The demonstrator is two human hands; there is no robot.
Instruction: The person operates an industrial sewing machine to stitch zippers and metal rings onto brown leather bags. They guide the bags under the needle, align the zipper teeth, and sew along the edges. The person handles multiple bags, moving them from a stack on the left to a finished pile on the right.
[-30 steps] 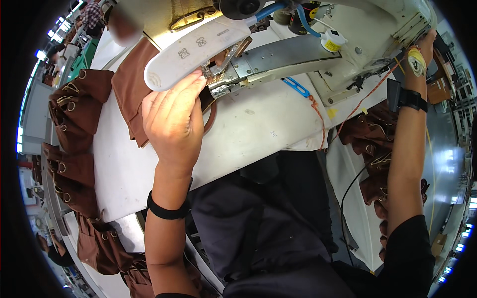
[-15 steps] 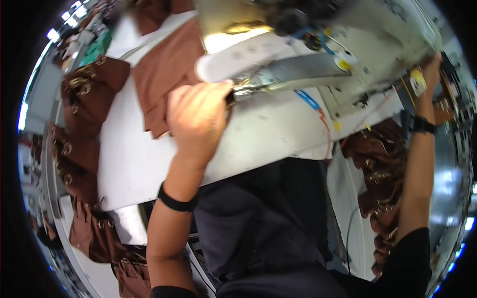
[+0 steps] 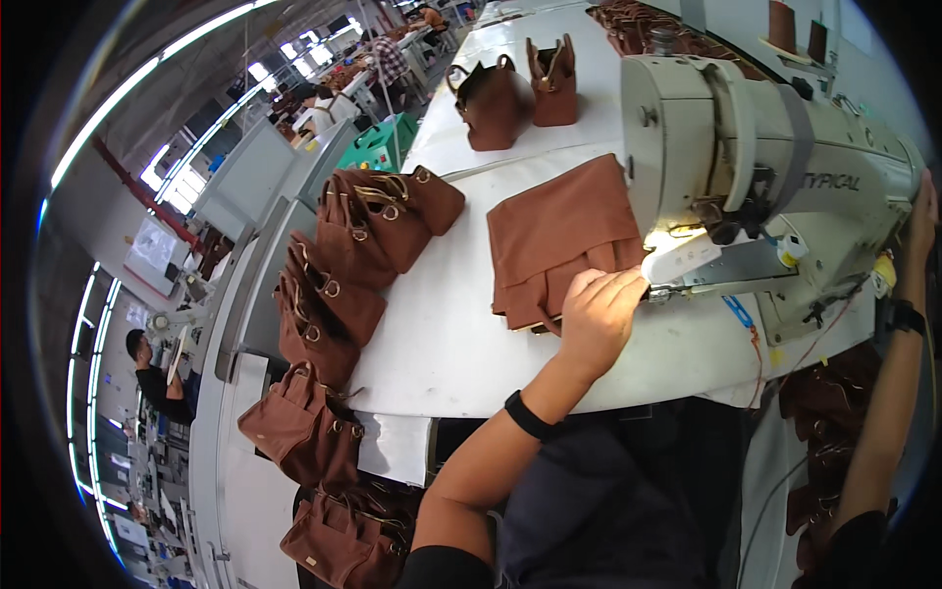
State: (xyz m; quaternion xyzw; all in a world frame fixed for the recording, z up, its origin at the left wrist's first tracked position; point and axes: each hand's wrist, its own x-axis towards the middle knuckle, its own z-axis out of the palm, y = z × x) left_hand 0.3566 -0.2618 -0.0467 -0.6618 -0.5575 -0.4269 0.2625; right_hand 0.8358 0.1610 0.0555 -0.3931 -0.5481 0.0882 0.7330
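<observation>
My left hand (image 3: 601, 322) is closed, fingertips pressed together by the needle area of a cream sewing machine (image 3: 672, 128). A small dark brown edge shows at the fingertips; what they pinch is mostly hidden. Just behind this hand a brown bag (image 3: 564, 236) lies flat on the white tabletop (image 3: 461, 363). My right hand (image 3: 922, 221) rests against the machine's right end, fingers stretched upward along it and partly cut off by the picture's rim. The machine's lamp lights a white plate (image 3: 684, 257) beside the needle.
Brown bags with gold rings (image 3: 339, 280) line the table's left side, and more hang at the lower right. Two upright bags (image 3: 554, 83) stand at the back. Blue thread snips (image 3: 738, 310) lie near the machine's base. Thread cones (image 3: 782, 27) stand behind; other people sit farther off.
The view has swung left and up, bringing more of the machine and workshop into sight. My left hand stays at the needle area, my right at the machine's right end.
</observation>
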